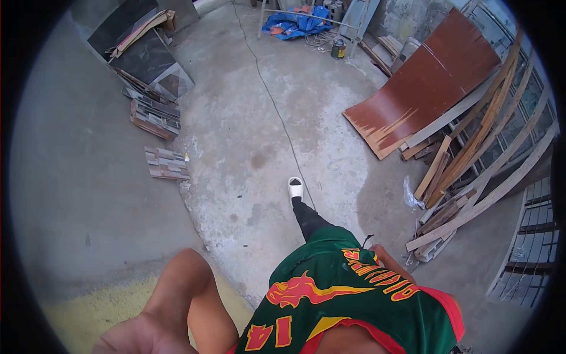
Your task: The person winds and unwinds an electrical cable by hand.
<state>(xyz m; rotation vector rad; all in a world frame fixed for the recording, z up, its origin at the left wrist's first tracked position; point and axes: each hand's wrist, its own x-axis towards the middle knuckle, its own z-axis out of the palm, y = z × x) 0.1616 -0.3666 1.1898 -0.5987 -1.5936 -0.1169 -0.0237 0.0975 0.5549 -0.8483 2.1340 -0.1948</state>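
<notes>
Head cam: bare concrete floor btwn tile stacks & leaning planks.

The left hand is cut off by the picture's bottom edge, fingers unseen. The right hand lies mostly hidden behind the green printed jersey. Items under the crumpled blue tarpaulin stay concealed.

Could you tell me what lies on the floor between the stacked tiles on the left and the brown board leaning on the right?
Bare concrete floor, crossed lengthwise by a thin cable, between tiles and board; head view.
</notes>
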